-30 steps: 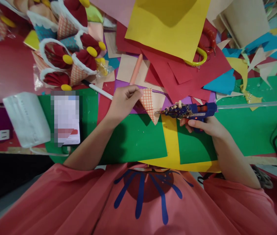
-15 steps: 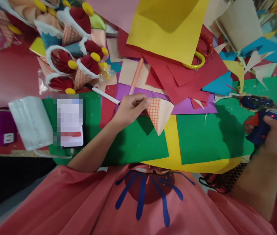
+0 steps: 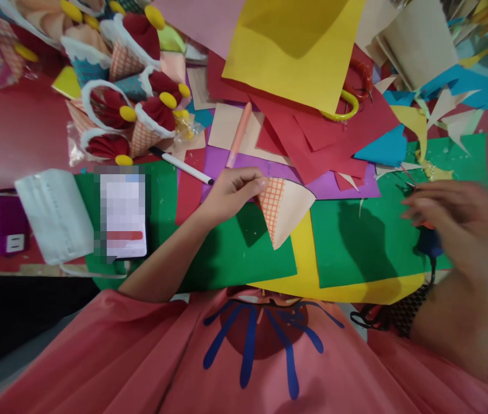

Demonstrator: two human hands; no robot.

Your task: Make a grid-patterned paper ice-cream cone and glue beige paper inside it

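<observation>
My left hand (image 3: 236, 194) is closed, pinching the upper left edge of a folded paper cone (image 3: 292, 208). The cone is orange-checked on its left side and plain cream on its right, with its tip pointing down. Over on the right, my right hand (image 3: 460, 221) is blurred, its fingers stretched out to the left above a blue glue gun (image 3: 430, 244). Most of the glue gun is hidden under that hand; only its metal nozzle, part of the blue body and its cord show.
Green sheets (image 3: 365, 247) cover the work area. Finished cones (image 3: 147, 129) cluster at upper left. A phone (image 3: 125, 215) lies beside a white pack (image 3: 56, 215). A marker (image 3: 187, 168), yellow-handled scissors (image 3: 348, 106), a yellow sheet (image 3: 291, 52) and paper scraps (image 3: 453, 115) lie farther back.
My right hand has moved left and its fingers have loosened from the glue gun, which has shifted slightly left. The cone in my left hand has opened wider, showing more cream paper.
</observation>
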